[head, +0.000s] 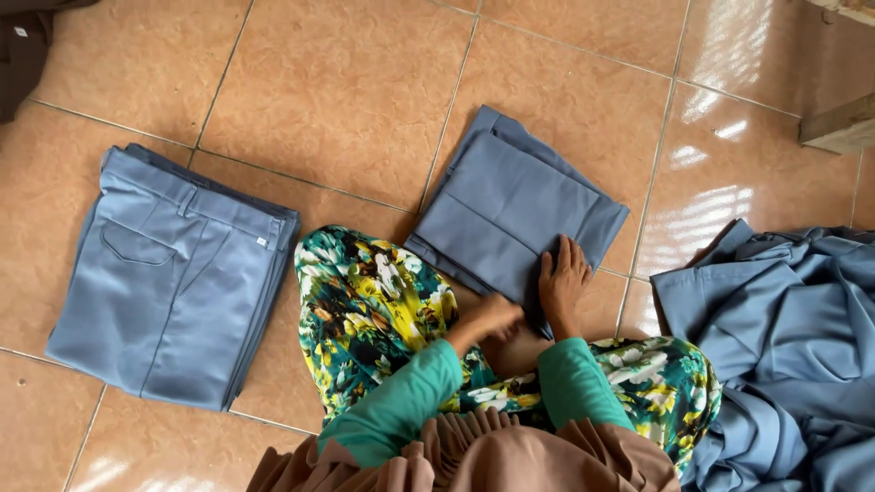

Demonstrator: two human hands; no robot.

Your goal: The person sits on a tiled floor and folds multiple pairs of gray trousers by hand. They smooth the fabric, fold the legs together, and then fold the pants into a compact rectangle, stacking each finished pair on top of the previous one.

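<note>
A folded grey-blue pair of trousers (510,205) lies on the tiled floor in front of my knees. My right hand (563,282) rests flat on its near corner, fingers spread. My left hand (492,319) is curled at the garment's near edge beside my floral-trousered knee; whether it grips the cloth I cannot make out. Both sleeves are teal.
A stack of folded grey-blue trousers (169,273) sits at the left. A loose heap of the same blue cloth (784,346) lies at the right. A dark garment (23,50) is at the top left corner, wooden pieces (838,128) at the top right.
</note>
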